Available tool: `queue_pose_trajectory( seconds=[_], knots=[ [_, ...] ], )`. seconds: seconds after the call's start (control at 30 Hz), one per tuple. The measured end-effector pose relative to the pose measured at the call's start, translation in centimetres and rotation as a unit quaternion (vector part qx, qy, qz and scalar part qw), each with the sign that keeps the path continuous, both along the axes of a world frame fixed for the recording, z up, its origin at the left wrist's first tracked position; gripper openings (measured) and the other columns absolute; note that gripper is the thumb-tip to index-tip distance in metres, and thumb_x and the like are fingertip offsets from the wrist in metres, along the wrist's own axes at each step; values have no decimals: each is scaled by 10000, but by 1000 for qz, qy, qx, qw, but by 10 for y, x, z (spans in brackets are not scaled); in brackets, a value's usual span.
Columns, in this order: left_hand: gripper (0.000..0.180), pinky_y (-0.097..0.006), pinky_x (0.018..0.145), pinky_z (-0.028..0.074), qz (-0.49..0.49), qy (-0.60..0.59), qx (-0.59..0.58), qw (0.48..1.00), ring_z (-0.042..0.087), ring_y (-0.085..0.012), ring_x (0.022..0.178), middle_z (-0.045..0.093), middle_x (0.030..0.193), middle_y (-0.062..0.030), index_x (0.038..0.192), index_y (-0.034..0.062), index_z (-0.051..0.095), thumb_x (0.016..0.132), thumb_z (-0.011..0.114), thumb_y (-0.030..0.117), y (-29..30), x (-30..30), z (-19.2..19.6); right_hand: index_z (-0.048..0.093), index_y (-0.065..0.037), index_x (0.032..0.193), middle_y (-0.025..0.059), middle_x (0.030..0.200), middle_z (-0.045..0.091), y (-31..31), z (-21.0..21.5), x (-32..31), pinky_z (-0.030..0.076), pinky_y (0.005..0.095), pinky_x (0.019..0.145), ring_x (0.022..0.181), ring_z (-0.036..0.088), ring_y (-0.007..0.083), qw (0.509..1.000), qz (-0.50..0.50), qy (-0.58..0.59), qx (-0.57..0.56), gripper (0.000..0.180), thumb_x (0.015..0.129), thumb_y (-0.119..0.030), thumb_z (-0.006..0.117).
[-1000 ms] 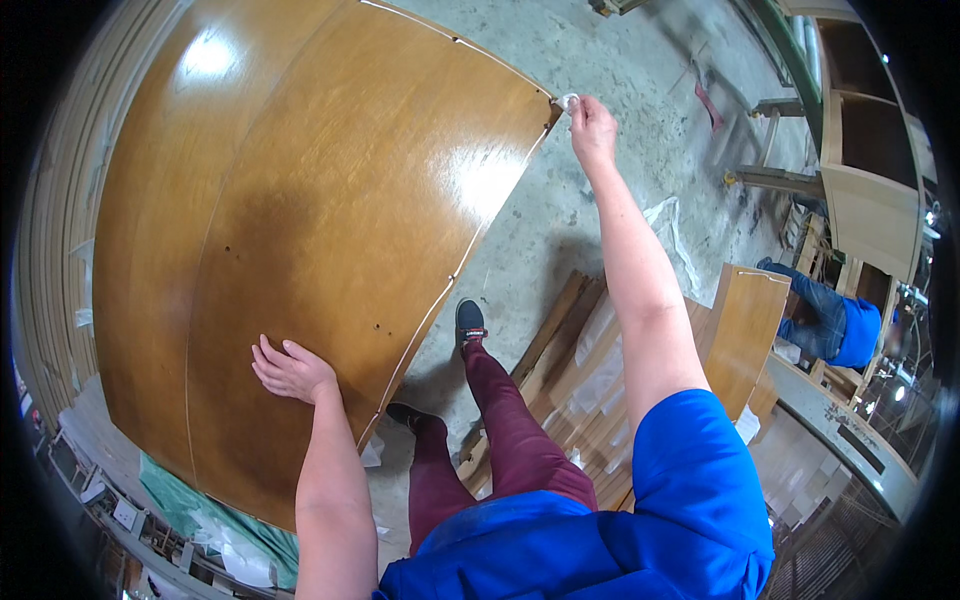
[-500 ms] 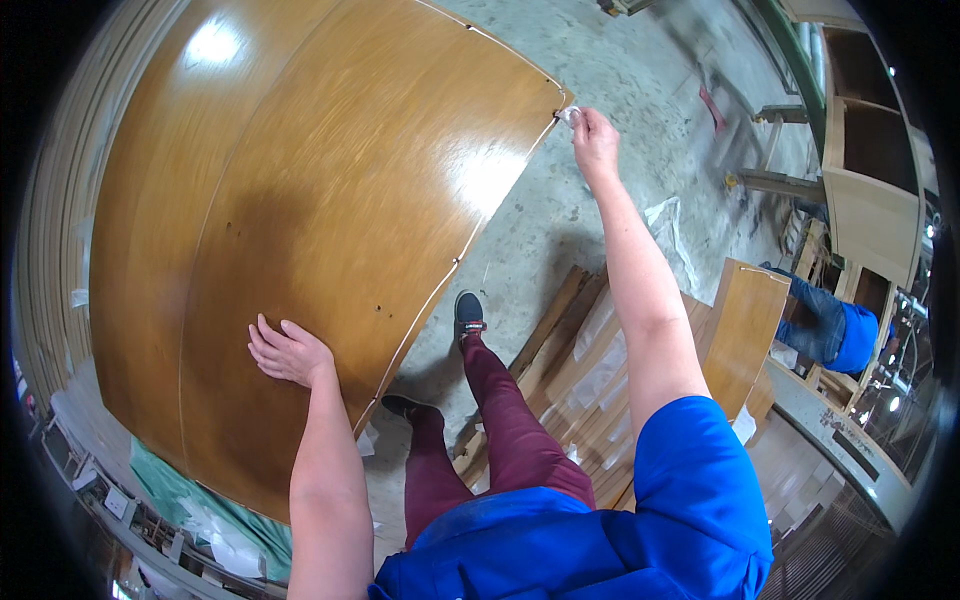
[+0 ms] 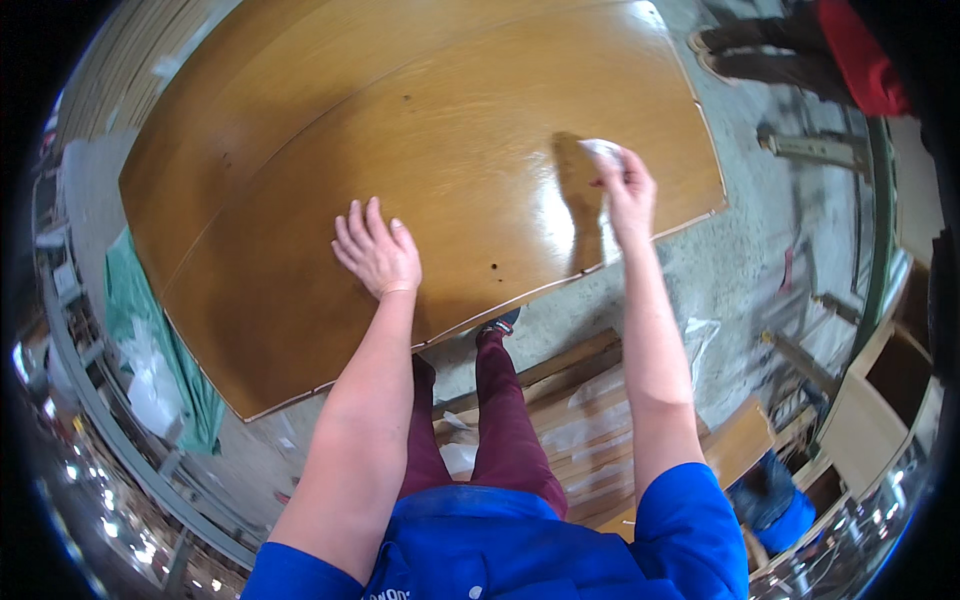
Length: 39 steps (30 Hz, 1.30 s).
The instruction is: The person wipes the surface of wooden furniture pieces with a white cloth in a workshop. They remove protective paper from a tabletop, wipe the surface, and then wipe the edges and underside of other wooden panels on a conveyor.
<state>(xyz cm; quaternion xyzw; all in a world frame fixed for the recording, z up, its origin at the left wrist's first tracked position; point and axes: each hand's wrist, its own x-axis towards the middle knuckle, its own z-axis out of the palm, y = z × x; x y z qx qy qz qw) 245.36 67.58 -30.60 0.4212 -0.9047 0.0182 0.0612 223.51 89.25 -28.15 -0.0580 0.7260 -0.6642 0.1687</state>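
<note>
A large brown varnished wood panel [image 3: 480, 150] fills the upper middle, glossy, with a pale line along its edge and a few small dark holes. Flat on its surface, fingers spread, rests my left hand [image 3: 378, 250]. My right hand [image 3: 628, 195] pinches a small crumpled white cloth or paper wad [image 3: 603, 150] above the panel's right part. A shadow of that hand falls on the panel beside it. Whether the wad touches the wood I cannot tell.
Stacked boards [image 3: 570, 430] with clear plastic lie right of my legs. Green sheeting [image 3: 165, 350] hangs at the left. A person in dark trousers [image 3: 770, 50] stands at the upper right; another in blue [image 3: 785, 515] is at the lower right. Cabinet frames [image 3: 880, 390] stand at the right.
My right hand has moved from the panel's far corner to over its surface, with the white wad in it. My view has turned, and a person has come into it at the upper right.
</note>
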Motion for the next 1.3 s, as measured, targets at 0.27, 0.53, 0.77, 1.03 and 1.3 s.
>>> queue_pose_trajectory(
  seconds=[0.27,0.53,0.77,1.03,1.3],
  knots=[
    [442,-543,1071,152,12,20,58,998,222,-307,1317,343,1376,-57,1280,195,443,855,494,300,2,-5,6,640,-13,985,138,847,646,-182,-13,15,480,325,701,731,616,234,982,98,124,106,212,859,-177,595],
    [427,-557,1062,157,15,44,78,996,242,-330,1303,357,1362,-61,1256,191,463,844,506,298,-2,-1,6,646,-27,953,144,839,648,-215,-17,9,478,329,715,753,615,250,945,115,245,186,236,877,-241,577],
    [429,-564,1060,150,10,52,82,995,232,-332,1306,356,1360,-63,1256,184,461,845,508,298,-2,0,7,637,-19,950,145,833,642,-217,-22,10,476,325,714,750,613,250,930,117,283,203,225,878,-223,573],
    [428,-576,1050,172,4,45,66,997,247,-339,1298,362,1353,-69,1258,182,457,850,508,302,-1,1,6,640,-21,952,128,808,638,-191,-16,34,471,317,698,715,595,220,939,115,250,207,210,879,-208,577],
    [426,-580,1054,165,-4,52,43,998,249,-345,1291,351,1357,-69,1262,182,452,858,489,312,-1,2,0,645,-20,923,151,802,633,-135,-10,79,476,331,679,725,613,261,936,114,246,225,184,867,-183,579]
  ],
)
